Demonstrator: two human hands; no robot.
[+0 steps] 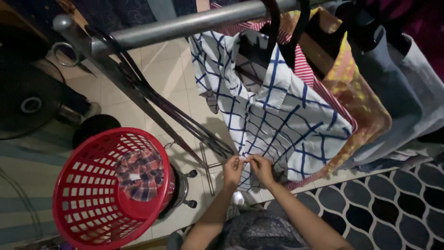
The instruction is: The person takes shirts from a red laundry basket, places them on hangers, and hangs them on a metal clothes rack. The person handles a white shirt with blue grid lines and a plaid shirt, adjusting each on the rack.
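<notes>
While the white shirt with blue checks [282, 115] hangs from a black hanger [273, 32] on the grey metal rail [185, 25] at the far side of the scene, its lower front edge is pinched by both hands near the middle of the view. The left hand [232, 169] is closed, with the fingertips pressed together on the cloth at the hem. The right hand [262, 169] is likewise closed on the same edge, just beside the left, the two sets of fingertips almost touching. Whether a button is held between them cannot be told.

To the right of the checked shirt, other garments are hung on the same rail: a red and white striped one [303, 65] just behind it, an orange patterned cloth [358, 92] next, and a grey garment [407, 88] at the far right. To the near left, a red plastic laundry basket [81, 210] is seen on the tiled floor [162, 78], with a red and blue plaid cloth [138, 173] lying inside it. A dark fan [27, 99] is seen at the left edge. A black rug with a pale lattice pattern [393, 208] is laid at the near right.
</notes>
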